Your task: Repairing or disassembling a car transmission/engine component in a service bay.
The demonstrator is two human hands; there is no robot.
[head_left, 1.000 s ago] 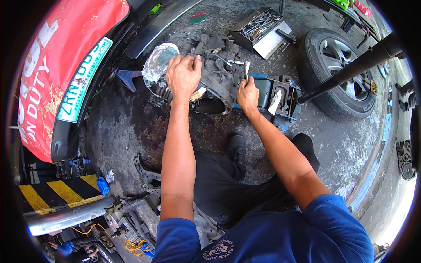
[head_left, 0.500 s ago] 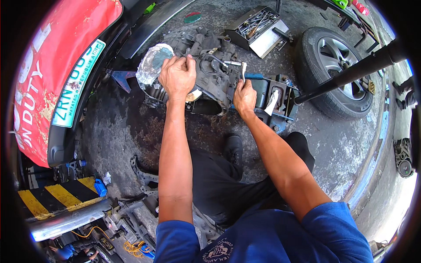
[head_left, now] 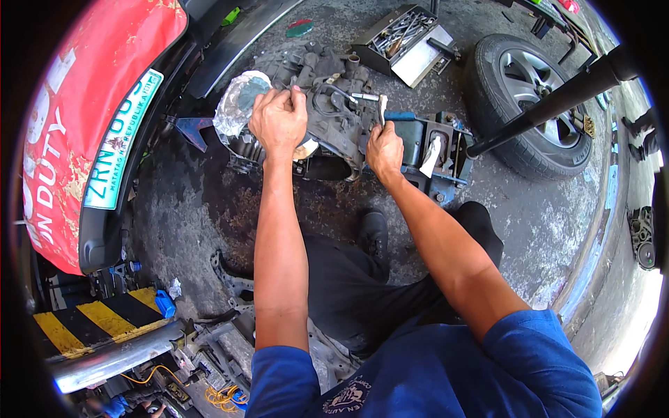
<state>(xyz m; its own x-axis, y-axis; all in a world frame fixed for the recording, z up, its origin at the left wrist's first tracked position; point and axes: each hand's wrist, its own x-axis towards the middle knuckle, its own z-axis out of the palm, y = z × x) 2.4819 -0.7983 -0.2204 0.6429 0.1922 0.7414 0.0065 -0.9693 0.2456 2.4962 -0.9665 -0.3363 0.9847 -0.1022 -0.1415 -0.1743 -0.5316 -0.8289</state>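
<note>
A grimy metal gearbox (head_left: 317, 97) lies in front of me. My left hand (head_left: 279, 124) is closed over its left part, beside crumpled clear wrapping (head_left: 228, 110) on that end; whatever is in the curled fingers is hidden. At the gearbox's right side, my right hand (head_left: 385, 148) grips the handle of a ratchet wrench (head_left: 382, 106). From the wrench head a shiny extension (head_left: 364, 97) runs left toward the casing. A whitish round piece (head_left: 306, 148) shows by my left wrist.
Right of the gearbox stands a blue jack (head_left: 435, 157) with a white rag (head_left: 431, 156) on it. An open toolbox (head_left: 421, 56), a wheel (head_left: 512, 111) and a dark slanting pole (head_left: 543, 110) lie beyond. At left is a red car bumper (head_left: 104, 83); car parts (head_left: 230, 348) crowd the lower left.
The whole view has shifted slightly. Both hands keep nearly the same places on the gearbox and the ratchet wrench, whose angle looks almost unchanged.
</note>
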